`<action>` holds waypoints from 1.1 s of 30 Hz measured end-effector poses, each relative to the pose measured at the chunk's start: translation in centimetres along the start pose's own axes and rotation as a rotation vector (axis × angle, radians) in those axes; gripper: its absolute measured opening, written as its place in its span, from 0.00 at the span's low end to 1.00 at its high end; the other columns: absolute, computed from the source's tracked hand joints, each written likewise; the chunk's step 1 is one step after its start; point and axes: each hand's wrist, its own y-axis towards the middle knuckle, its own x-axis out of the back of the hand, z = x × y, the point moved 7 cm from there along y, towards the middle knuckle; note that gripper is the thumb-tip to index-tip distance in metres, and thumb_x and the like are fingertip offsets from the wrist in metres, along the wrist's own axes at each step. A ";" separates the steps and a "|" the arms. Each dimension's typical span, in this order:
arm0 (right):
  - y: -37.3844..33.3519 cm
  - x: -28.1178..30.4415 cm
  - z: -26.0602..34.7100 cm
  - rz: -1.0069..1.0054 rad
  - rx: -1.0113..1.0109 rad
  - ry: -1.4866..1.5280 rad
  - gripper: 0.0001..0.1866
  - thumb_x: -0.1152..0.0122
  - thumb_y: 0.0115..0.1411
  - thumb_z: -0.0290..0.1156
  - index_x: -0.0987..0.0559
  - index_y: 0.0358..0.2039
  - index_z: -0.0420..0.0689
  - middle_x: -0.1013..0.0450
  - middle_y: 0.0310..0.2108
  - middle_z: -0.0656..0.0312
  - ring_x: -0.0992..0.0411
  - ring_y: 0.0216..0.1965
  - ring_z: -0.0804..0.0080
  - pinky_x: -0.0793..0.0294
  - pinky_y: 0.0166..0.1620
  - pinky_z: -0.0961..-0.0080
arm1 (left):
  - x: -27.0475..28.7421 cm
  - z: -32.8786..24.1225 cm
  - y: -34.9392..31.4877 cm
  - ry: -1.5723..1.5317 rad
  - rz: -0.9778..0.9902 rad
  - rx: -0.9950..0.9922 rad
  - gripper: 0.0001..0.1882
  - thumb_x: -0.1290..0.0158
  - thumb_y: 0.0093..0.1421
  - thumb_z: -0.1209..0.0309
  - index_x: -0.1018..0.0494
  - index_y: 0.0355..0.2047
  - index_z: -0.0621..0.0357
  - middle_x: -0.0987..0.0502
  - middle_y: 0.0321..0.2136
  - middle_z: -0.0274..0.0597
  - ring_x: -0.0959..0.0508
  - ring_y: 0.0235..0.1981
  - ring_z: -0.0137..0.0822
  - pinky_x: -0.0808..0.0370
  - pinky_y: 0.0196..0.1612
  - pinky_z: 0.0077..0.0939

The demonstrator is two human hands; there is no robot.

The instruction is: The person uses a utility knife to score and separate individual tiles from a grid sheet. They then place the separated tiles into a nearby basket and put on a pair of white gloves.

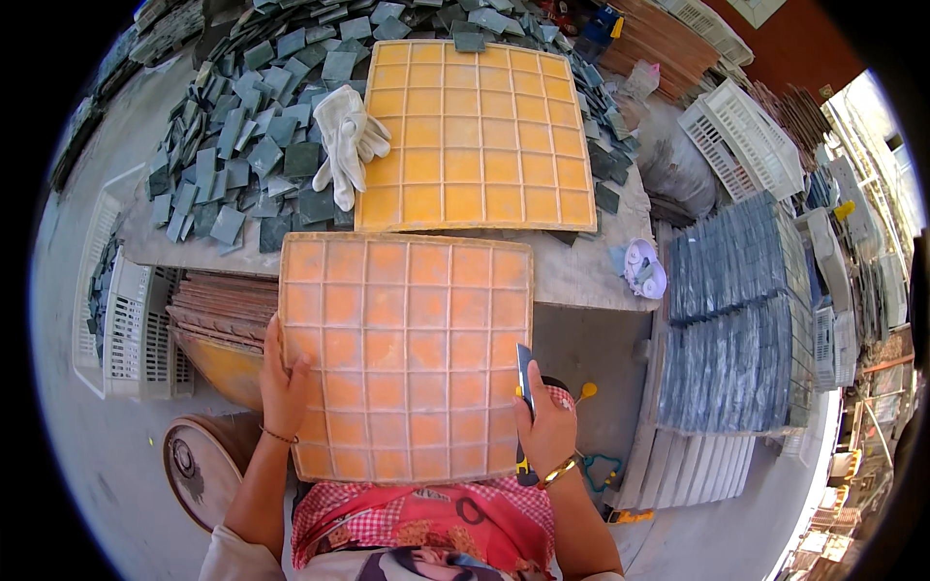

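Observation:
An orange gridded tray (408,347), its square cells dusted pale along the ribs, rests against the table's front edge and my lap. My left hand (283,389) grips its left edge, thumb on top and fingers along the side. At the tray's right edge, my right hand (548,426) is closed around a utility knife (525,373) with black and yellow parts, its tip pointing away from me. Behind lies a second gridded tray (475,136), yellower and flat on the table, with a single dark tile (469,43) on its far edge. A white glove (341,145) overlaps its left side.
Loose grey-green tiles (228,136) are heaped over the table (572,276). A lilac dish (644,269) sits at its right corner. Stacked trays (228,305), a white crate (140,324) and a brown drum (199,470) stand left. Wrapped tile stacks (731,358) stand right.

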 end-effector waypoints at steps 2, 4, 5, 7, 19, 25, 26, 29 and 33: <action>-1.0 -0.7 0.6 0.048 -0.089 -0.016 0.30 0.41 0.56 0.34 0.35 0.60 0.47 0.28 0.22 0.48 0.30 0.19 0.53 0.32 0.22 0.63 | -0.2 0.1 0.1 -0.020 0.000 0.001 0.33 0.55 0.58 0.82 0.52 0.64 0.64 0.46 0.63 0.47 0.46 0.64 0.38 0.48 0.63 0.29; -1.7 -1.6 2.0 0.109 -0.046 0.056 0.31 0.43 0.57 0.36 0.38 0.61 0.48 0.27 0.23 0.50 0.30 0.19 0.54 0.32 0.22 0.61 | -0.2 0.2 0.0 -0.056 -0.006 0.021 0.33 0.54 0.58 0.82 0.51 0.64 0.64 0.45 0.63 0.47 0.45 0.64 0.37 0.48 0.63 0.28; -1.9 -2.1 2.4 0.180 -0.031 0.098 0.31 0.45 0.58 0.36 0.39 0.62 0.48 0.27 0.24 0.51 0.30 0.19 0.54 0.32 0.22 0.60 | -0.2 0.1 0.0 -0.044 -0.011 0.003 0.33 0.54 0.57 0.82 0.51 0.63 0.65 0.43 0.61 0.48 0.43 0.62 0.38 0.46 0.62 0.28; -1.6 -0.9 2.2 0.076 -0.013 0.194 0.30 0.45 0.58 0.36 0.38 0.61 0.44 0.27 0.25 0.50 0.29 0.19 0.53 0.31 0.23 0.60 | 0.0 -0.1 -0.1 -0.031 -0.051 -0.042 0.33 0.53 0.56 0.83 0.50 0.62 0.67 0.39 0.59 0.50 0.39 0.60 0.39 0.43 0.60 0.28; -3.5 1.7 1.6 0.008 -0.080 0.329 0.29 0.42 0.56 0.33 0.35 0.58 0.39 0.26 0.33 0.46 0.27 0.26 0.57 0.29 0.31 0.69 | -2.2 -11.5 -2.5 0.711 -0.168 -0.456 0.29 0.46 0.53 0.76 0.37 0.56 0.64 0.32 0.47 0.53 0.33 0.48 0.56 0.35 0.53 0.37; -4.3 3.0 -0.8 -0.065 -0.190 0.437 0.27 0.40 0.54 0.27 0.32 0.55 0.35 0.29 0.48 0.43 0.24 0.45 0.63 0.28 0.45 0.75 | -15.0 -16.2 -3.3 0.277 0.386 -0.775 0.11 0.48 0.49 0.74 0.29 0.35 0.64 0.30 0.34 0.43 0.29 0.38 0.41 0.29 0.40 0.33; -4.1 4.0 0.1 -0.212 -0.009 0.339 0.28 0.39 0.55 0.32 0.32 0.56 0.39 0.25 0.37 0.45 0.25 0.24 0.63 0.27 0.31 0.74 | -16.2 -16.5 -3.4 0.281 0.394 -0.840 0.10 0.49 0.48 0.75 0.29 0.33 0.63 0.30 0.33 0.42 0.29 0.36 0.40 0.29 0.38 0.32; -4.7 4.2 -0.8 -0.228 -0.052 0.379 0.28 0.39 0.55 0.32 0.32 0.56 0.39 0.25 0.38 0.46 0.23 0.30 0.60 0.26 0.33 0.74 | -18.3 -16.2 -3.2 0.382 0.404 -0.882 0.08 0.50 0.44 0.75 0.30 0.28 0.61 0.32 0.28 0.41 0.30 0.31 0.40 0.29 0.34 0.30; -5.1 4.4 -1.8 -0.238 -0.096 0.398 0.28 0.39 0.55 0.32 0.32 0.56 0.38 0.25 0.37 0.45 0.22 0.31 0.61 0.26 0.33 0.75 | -19.1 -15.9 -3.4 0.521 0.446 -0.892 0.07 0.50 0.44 0.76 0.30 0.27 0.61 0.32 0.26 0.40 0.29 0.29 0.38 0.28 0.32 0.30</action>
